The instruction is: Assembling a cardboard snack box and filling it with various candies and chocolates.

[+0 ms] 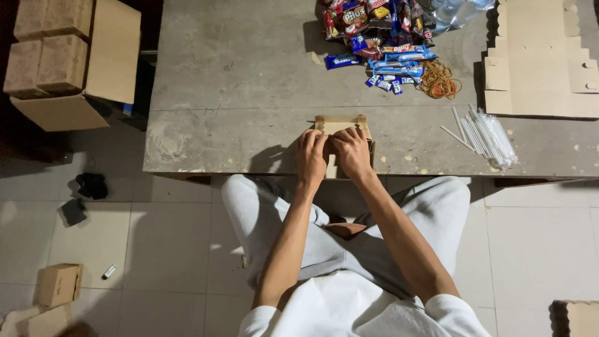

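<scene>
A small brown cardboard box [340, 123] stands at the near edge of the grey table [237, 75], partly folded, with its flaps up. My left hand [311, 156] presses on its left side, fingers curled over the top. My right hand [351, 151] lies beside it on the box's top and right side. Both hands grip the cardboard and hide most of the box. I sit on the near side of the table, grey trousers below.
A pile of wrapped snacks [374, 31] and a heap of rubber bands [438, 80] lie at the far middle. White straws [486, 134] in a clear bag lie to the right. Flat cardboard blanks [540, 62] are stacked far right. A carton of finished boxes [68, 56] stands left.
</scene>
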